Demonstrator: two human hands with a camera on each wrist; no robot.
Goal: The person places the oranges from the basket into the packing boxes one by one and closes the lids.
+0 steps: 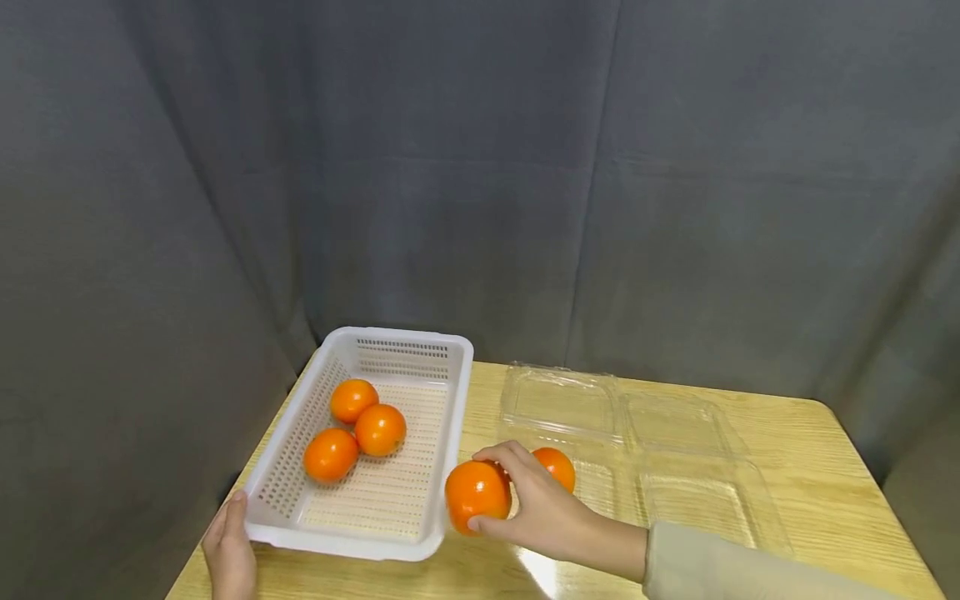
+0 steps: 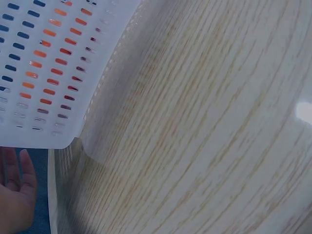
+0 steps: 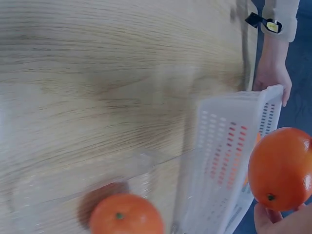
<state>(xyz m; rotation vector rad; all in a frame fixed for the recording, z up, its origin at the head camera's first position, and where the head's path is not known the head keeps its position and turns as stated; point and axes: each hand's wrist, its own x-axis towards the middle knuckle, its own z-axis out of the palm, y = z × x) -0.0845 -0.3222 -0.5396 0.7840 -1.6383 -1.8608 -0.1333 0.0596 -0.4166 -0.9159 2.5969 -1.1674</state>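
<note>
1. The right hand (image 1: 543,512) holds a glossy, rounded orange fruit (image 1: 477,493), near the basket's right rim.
2. The left hand (image 1: 231,557) grips the near-left corner of the white plastic basket (image 1: 459,417), rectangular with slotted walls.
3. Three smooth fruits (image 1: 381,431) lie inside the basket.
4. Another fruit (image 1: 556,468), partly hidden, appears to sit in thin, transparent containers (image 1: 561,402) on the wood-grain table (image 1: 832,467).

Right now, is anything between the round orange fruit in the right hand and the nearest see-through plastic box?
Between the round, shiny orange fruit and the nearest clear plastic box, nothing visible but the right hand holding it. Another round orange fruit sits in that box, though.
</note>
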